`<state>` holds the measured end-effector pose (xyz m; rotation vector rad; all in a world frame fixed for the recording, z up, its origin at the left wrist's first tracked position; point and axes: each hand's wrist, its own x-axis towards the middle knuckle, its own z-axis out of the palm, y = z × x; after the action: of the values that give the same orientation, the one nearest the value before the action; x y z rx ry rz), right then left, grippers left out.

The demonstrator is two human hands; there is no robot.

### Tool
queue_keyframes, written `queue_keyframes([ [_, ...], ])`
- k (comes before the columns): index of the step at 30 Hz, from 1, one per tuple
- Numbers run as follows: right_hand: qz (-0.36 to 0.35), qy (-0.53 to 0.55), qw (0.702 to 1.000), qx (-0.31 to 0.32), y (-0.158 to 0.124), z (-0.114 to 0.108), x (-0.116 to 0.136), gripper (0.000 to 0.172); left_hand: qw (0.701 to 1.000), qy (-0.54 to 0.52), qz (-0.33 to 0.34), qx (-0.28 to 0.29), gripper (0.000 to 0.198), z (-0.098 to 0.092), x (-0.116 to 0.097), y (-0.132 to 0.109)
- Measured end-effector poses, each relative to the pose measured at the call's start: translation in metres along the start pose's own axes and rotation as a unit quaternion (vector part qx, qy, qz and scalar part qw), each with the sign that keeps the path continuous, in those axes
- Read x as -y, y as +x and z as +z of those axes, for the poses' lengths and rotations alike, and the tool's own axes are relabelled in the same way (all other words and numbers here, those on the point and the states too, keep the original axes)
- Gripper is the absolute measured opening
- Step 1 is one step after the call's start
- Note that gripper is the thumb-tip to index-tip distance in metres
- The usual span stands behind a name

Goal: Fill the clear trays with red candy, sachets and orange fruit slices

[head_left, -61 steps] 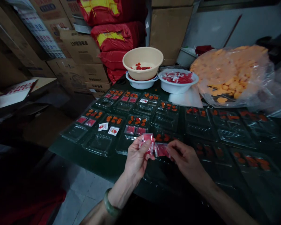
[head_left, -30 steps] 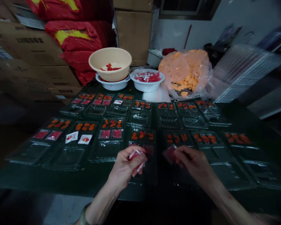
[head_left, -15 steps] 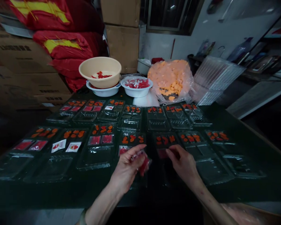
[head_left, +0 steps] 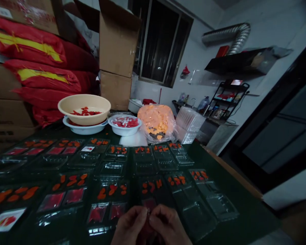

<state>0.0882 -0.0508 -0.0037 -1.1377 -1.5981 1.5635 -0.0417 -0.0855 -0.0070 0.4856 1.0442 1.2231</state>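
At the bottom middle, my left hand [head_left: 130,226] and my right hand [head_left: 169,224] meet with thumbs and fingers pinched together. Between them is a dark red sachet [head_left: 147,233], mostly hidden by my fingers. Just beyond is a clear plastic tray with orange slices [head_left: 152,185] in its far compartments and a red sachet [head_left: 149,203] in one nearer compartment. Left of my hands, another clear tray carries orange slices [head_left: 112,189] and two red sachets [head_left: 98,213]. To the right, a tray has orange slices [head_left: 176,180] only, its near compartments [head_left: 193,212] bare.
Two rows of similar trays cover the dark green table [head_left: 244,204]. Behind them stand a cream basin [head_left: 84,102] of red pieces, a white basin [head_left: 124,129] of sachets, a bag of orange slices [head_left: 156,120] and stacked clear trays [head_left: 188,124]. Red sacks [head_left: 46,75] and cartons rise at left.
My right hand has left the tray and joined my left hand, which was holding red sachets; both now pinch together. The camera view has tilted up and shifted right.
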Motion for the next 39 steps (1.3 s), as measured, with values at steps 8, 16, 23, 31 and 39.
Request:
queue_keyframes([
  [8,-0.012,-0.029,0.973,-0.230,0.013,-0.078,-0.015,0.032,0.995,-0.082,0.055,-0.004,0.026,-0.015,-0.023,-0.007],
  [16,-0.028,-0.260,0.938,-0.227,0.026,-0.067,-0.036,0.010,0.995,-0.034,0.036,-0.082,0.028,-0.024,-0.027,-0.004],
  [23,-0.113,-0.285,0.941,-0.143,0.008,-0.041,0.003,0.021,0.998,0.021,0.053,0.025,0.025,-0.002,-0.023,-0.001],
  [31,-0.005,-0.052,0.999,-0.014,-0.026,-0.052,0.007,0.020,0.956,0.265,0.066,0.109,0.032,0.025,-0.016,-0.005],
  [39,-0.076,-0.312,0.944,-0.076,0.019,-0.154,-0.022,0.023,0.947,0.299,0.099,0.060,0.027,0.014,-0.044,0.015],
])
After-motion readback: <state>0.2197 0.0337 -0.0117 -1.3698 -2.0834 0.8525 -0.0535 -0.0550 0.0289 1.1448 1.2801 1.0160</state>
